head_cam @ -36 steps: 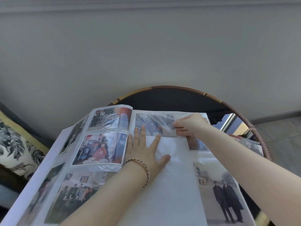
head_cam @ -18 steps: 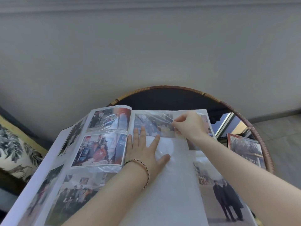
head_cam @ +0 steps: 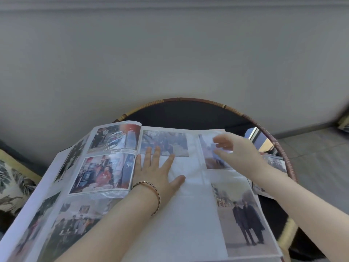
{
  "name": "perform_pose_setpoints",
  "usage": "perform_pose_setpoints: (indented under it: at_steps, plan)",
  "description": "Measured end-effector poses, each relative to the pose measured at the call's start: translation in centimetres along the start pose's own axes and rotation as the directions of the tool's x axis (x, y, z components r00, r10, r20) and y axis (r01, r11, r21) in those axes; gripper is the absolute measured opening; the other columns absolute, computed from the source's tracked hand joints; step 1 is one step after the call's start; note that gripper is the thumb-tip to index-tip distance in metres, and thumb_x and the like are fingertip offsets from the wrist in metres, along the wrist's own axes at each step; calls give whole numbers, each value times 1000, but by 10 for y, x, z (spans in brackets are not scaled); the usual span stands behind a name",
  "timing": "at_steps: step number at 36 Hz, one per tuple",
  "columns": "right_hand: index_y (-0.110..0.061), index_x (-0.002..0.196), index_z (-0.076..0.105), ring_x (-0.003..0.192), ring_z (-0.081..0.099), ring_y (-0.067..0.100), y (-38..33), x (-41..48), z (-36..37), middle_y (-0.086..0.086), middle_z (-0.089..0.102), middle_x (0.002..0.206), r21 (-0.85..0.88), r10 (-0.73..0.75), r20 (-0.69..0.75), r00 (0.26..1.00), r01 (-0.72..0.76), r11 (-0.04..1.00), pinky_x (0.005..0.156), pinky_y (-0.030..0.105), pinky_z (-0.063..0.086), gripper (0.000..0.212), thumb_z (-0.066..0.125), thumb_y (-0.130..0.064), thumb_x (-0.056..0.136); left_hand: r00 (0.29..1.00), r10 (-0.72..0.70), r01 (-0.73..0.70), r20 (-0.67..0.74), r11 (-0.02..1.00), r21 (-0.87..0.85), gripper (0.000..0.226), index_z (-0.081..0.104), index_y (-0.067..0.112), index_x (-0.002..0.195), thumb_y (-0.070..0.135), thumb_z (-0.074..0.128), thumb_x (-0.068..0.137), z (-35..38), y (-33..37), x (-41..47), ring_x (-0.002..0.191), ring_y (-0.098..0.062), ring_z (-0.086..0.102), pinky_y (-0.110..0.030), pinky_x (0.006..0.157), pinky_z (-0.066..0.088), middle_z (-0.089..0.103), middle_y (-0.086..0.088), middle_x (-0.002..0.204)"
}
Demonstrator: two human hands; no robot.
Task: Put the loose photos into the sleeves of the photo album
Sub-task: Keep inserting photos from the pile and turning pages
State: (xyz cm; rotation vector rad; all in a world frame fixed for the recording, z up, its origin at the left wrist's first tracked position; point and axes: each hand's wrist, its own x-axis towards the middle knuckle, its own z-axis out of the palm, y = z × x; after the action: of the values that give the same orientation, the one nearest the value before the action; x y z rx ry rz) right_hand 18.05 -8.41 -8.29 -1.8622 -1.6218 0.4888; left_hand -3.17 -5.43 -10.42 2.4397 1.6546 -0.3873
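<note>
Indoors, pale grey wall (head_cam: 170,53) fills the upper half of the view, with a dark baseboard (head_cam: 302,129) and grey tiled floor (head_cam: 321,157) to the right. Round surface (head_cam: 188,116): dark glossy top, woven rattan rim, set close to the wall. Leaf-patterned cushion (head_cam: 13,186) at far left.

Photo album (head_cam: 188,214) lies open on the surface and covers most of it. Its left page is full of sleeved prints under crinkled plastic. On the right page an upper-left photo (head_cam: 166,142) sits in its sleeve, with an empty white sleeve below it.

Left hand (head_cam: 156,173), bracelet (head_cam: 154,195) at the wrist, lies flat with fingers spread on that empty sleeve, fingertips reaching the photo's lower edge. Right hand (head_cam: 238,150), motion-blurred, hangs over the upper-right photo (head_cam: 209,157), fingers loosely extended, nothing visibly held; contact with the page cannot be told.

Loose photos (head_cam: 275,163) lie on the surface just beyond the album's right edge, partly behind the right forearm.
</note>
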Motion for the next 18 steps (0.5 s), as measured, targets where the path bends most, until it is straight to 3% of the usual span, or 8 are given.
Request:
perform_pose_setpoints:
  at_steps: [2, 5, 9, 13, 16, 18]
  plan:
    - [-20, 130, 51, 123, 45, 10, 13, -18, -21, -5, 48, 138, -240, -16, 91, 996, 38, 970, 100, 22, 34, 42, 61, -25, 89, 1000, -1, 1, 1, 1000, 5, 68, -13, 38, 146, 66, 15, 90, 0, 0, 0, 140, -24, -28, -44, 114, -15, -29, -3, 153]
    - [-24, 147, 23, 143, 15, 11, 39, -35, -48, -8, 10, 156, -524, 140, 340, 930, 64, 849, 112, 26, 18, 77, 64, -41, 83, 1000, -9, 9, -9, 1000, -2, 67, -12, 38, 147, 65, 15, 91, 0, 0, -1, 140, -24, -27, -43, 113, -15, -28, -2, 153]
    - [-24, 150, 3, 144, 8, 18, 68, -51, -66, -3, 6, 157, -677, 328, 405, 854, 39, 735, 117, 31, 12, 104, 69, -53, 74, 1000, -12, 12, -19, 1000, -3, 67, -10, 37, 147, 64, 15, 91, -1, 1, -2, 141, -24, -25, -43, 114, -13, -26, -3, 154]
    - [-24, 149, 14, 136, 31, 14, 75, -64, -74, -6, 27, 152, -651, 372, 408, 834, -20, 759, 108, 26, 31, 90, 65, -51, 80, 999, -13, 13, -30, 1000, 0, 66, -8, 37, 147, 64, 15, 91, -2, 4, -3, 142, -24, -22, -43, 114, -12, -23, -3, 155]
    - [-25, 147, 23, 131, 38, 12, 73, -70, -78, -5, 34, 149, -672, 352, 414, 839, 22, 740, 105, 26, 35, 67, 52, -47, 91, 999, -24, 24, -40, 1000, 5, 66, -4, 35, 148, 63, 16, 92, -4, 7, -4, 143, -24, -18, -43, 115, -10, -19, -4, 156]
    - [-29, 142, 32, 119, 49, 13, 70, -72, -82, -5, 48, 137, -670, 345, 400, 849, 14, 742, 95, 26, 41, 49, 42, -44, 96, 998, -27, 27, -60, 1000, -3, 64, 4, 29, 149, 57, 21, 94, -6, 13, -5, 144, -24, -13, -41, 116, -6, -11, -5, 158]
